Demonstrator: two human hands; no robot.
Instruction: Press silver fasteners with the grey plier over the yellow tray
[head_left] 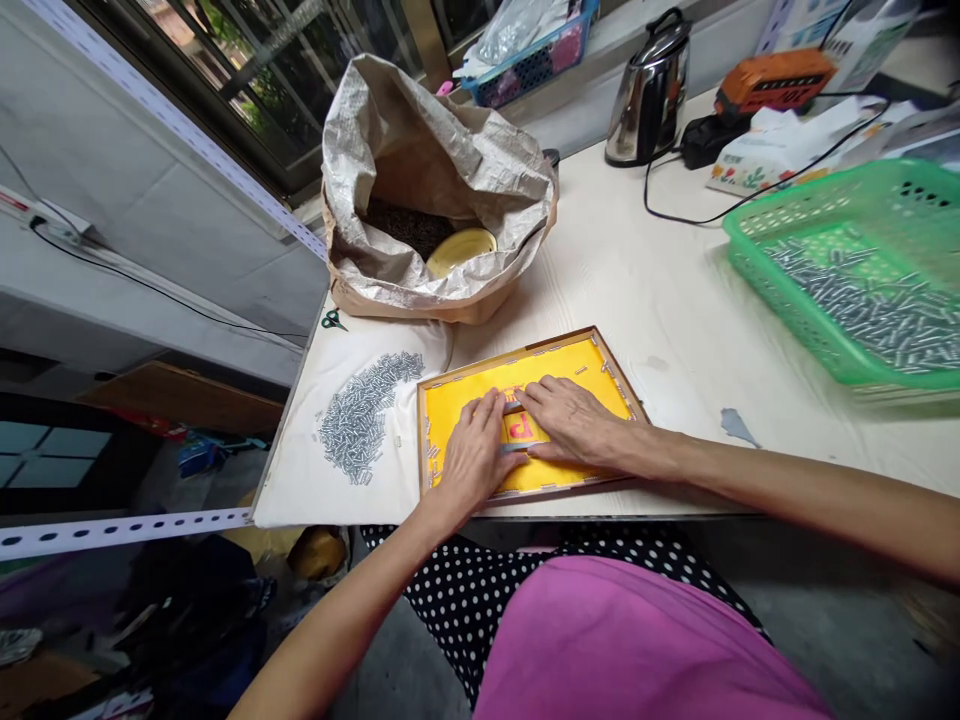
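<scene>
A shallow yellow tray [592, 362] with a wooden frame lies at the table's front edge. A few small metal pins rest along its inner edges. My left hand [472, 455] and my right hand [574, 420] lie flat, fingers together, on the tray's middle. Between them shows a small row of metal pins [517, 446] over red printed marks. Whether either hand grips any pins I cannot tell. A heap of small metal pins [364, 415] lies on a white cloth just left of the tray.
A crumpled paper sack [435, 180] with dark contents and a yellow bowl stands behind the tray. A green basket [757, 265] full of metal pins sits at the right. Kettle [651, 90], tissue box, orange device and black cable at the back. Small scissors [332, 320] at the left edge.
</scene>
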